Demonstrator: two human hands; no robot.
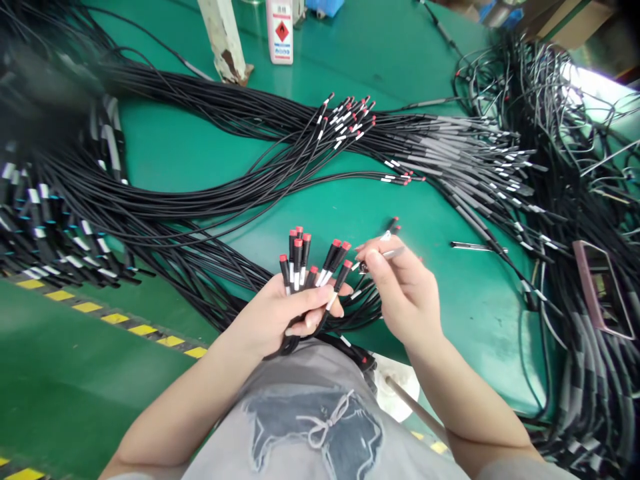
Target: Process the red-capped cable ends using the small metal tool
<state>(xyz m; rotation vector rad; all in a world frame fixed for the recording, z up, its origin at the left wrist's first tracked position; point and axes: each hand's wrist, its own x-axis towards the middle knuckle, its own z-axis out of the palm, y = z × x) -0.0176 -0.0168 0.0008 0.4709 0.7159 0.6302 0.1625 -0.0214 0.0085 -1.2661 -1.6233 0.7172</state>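
Left hand (280, 307): closed around a bunch of cable ends (298, 255), pinned between thumb and fingers in front of the body, at the near edge of the green worktop (200, 147). Red tips are pointed up and away, loosely fanned; white bands are exposed on several, just below the black sleeves.

Right hand (411, 287): narrowed to a pinch on a slim metal tool (393, 253), held just to the right of the bunch. Its exact type cannot be told; the working end is partly hidden by the fingers.

Handling, as judged: the bunch is best gripped low, below the bands, so that each tip is left free. The fan should be spread a little wider, as some ends are crowded together and could be confused or knocked. One end at a time should be separated by the thumb and steadied before the tool is brought near. Light pressure is advised; bare fingertips lie close by, and sleeves could be nicked by metal.

Finished and unfinished ends should not be mixed with the loose red-tipped cables (345, 123) lying farther back.
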